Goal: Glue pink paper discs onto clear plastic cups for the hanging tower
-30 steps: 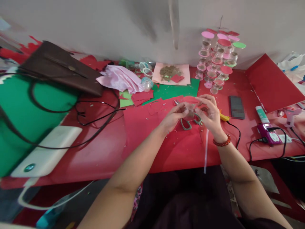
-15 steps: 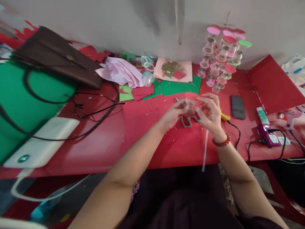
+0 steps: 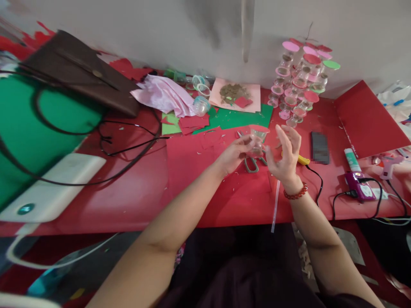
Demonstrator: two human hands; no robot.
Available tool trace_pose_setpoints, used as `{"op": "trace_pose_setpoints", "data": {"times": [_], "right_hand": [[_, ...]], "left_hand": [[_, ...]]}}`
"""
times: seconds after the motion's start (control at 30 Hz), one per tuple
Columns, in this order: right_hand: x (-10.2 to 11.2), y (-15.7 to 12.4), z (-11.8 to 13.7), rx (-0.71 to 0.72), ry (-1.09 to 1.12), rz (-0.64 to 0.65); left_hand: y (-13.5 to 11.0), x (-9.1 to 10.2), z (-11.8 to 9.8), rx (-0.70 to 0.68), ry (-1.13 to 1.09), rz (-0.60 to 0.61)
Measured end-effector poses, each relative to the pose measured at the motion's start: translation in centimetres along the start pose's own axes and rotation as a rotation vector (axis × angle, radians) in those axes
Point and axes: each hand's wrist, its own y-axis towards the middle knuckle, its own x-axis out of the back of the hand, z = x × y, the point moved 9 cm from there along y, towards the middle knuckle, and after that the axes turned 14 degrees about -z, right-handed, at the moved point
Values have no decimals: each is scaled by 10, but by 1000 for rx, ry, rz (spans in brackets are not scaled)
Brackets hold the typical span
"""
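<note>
My left hand (image 3: 235, 155) pinches a small clear plastic cup (image 3: 257, 140) with a red paper lid, held above the red table (image 3: 135, 192). Just right of the cup, my right hand (image 3: 284, 153) has its fingers spread and holds nothing. Green-handled scissors (image 3: 252, 163) lie on the table right under both hands. A clear glue stick (image 3: 275, 205) lies below my right wrist, reaching the table's front edge.
A stack of lidded clear cups (image 3: 298, 81) stands at the back right. A dark phone (image 3: 320, 147), a yellow tool with cable (image 3: 302, 160), a glue tube (image 3: 352, 159) and a purple device (image 3: 360, 185) lie right. Brown bag (image 3: 80, 72), green sheet, white box (image 3: 51, 188) left. Paper scraps (image 3: 192, 123) behind.
My right hand has let go of the cup and opened its fingers. The left hand keeps holding the cup, now slightly higher. The camera shifted a little.
</note>
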Motion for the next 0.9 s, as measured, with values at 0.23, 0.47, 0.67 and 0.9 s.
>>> {"op": "trace_pose_setpoints", "data": {"times": [0.23, 0.47, 0.67, 0.9], "right_hand": [[24, 0, 22, 266, -145, -290], [49, 2, 2, 60, -62, -494], [39, 3, -16, -231, 92, -400], [26, 1, -34, -439, 355, -377]], "left_hand": [[-2, -1, -1, 11, 4, -18], [5, 6, 1, -14, -4, -76], [9, 12, -6, -124, 53, -101], [9, 10, -13, -204, 78, -51]]}}
